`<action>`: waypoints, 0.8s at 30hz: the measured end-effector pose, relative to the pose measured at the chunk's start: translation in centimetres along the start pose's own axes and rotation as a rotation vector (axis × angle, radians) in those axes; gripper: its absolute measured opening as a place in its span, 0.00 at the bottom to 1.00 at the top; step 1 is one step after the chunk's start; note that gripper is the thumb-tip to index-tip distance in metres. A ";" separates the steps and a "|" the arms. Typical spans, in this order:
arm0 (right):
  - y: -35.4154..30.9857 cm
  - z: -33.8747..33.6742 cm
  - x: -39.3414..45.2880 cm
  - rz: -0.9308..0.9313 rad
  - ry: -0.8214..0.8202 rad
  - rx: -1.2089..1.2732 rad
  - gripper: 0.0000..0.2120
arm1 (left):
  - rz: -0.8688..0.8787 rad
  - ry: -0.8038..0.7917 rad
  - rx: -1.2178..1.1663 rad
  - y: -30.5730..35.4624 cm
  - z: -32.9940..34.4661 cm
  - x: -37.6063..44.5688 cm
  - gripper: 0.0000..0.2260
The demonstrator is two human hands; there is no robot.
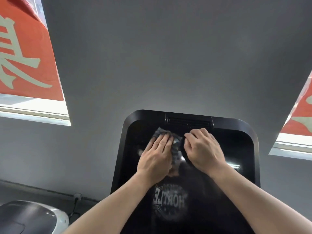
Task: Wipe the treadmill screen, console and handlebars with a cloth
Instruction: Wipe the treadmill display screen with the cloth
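Observation:
The treadmill's black glossy screen [236, 179] fills the lower middle and reflects a printed shirt. A grey cloth [176, 150] lies on its upper part. My left hand [157, 157] lies flat on the cloth with straight fingers, pressing it against the glass. My right hand [202, 149] rests on the screen just right of the cloth, its fingers curled under near the console's top vent [189, 122]. I see nothing held in it. The handlebars are out of view.
A grey wall rises behind the console. Windows with red banners sit at the left [25, 56] and right [302, 119]. A grey-and-white machine cover [33, 215] is at the bottom left, with a wall socket and cable [78, 196] beside it.

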State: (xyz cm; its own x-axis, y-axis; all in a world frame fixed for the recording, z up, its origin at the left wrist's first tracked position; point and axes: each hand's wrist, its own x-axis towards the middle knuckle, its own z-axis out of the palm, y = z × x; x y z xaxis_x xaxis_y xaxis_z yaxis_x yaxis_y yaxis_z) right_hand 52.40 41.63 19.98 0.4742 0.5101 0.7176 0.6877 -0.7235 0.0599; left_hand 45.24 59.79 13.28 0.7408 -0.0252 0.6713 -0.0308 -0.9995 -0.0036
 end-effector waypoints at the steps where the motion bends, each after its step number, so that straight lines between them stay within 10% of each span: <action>1: 1.1 0.3 -0.5 -0.049 0.017 -0.015 0.13 | -0.008 -0.002 -0.011 0.3 0.1 -0.1 0.27; 24: 5.0 4.0 -5.0 -0.164 0.047 -0.054 0.26 | -0.033 -0.058 0.105 -2.5 0.4 -1.1 0.29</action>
State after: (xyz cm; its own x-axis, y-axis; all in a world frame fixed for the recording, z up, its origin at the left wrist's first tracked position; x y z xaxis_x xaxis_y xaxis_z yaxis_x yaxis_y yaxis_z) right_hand 55.68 37.27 13.91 0.3311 0.6017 0.7269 0.7224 -0.6572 0.2150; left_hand 44.81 62.30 12.28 0.7777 0.0099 0.6286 0.0622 -0.9962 -0.0614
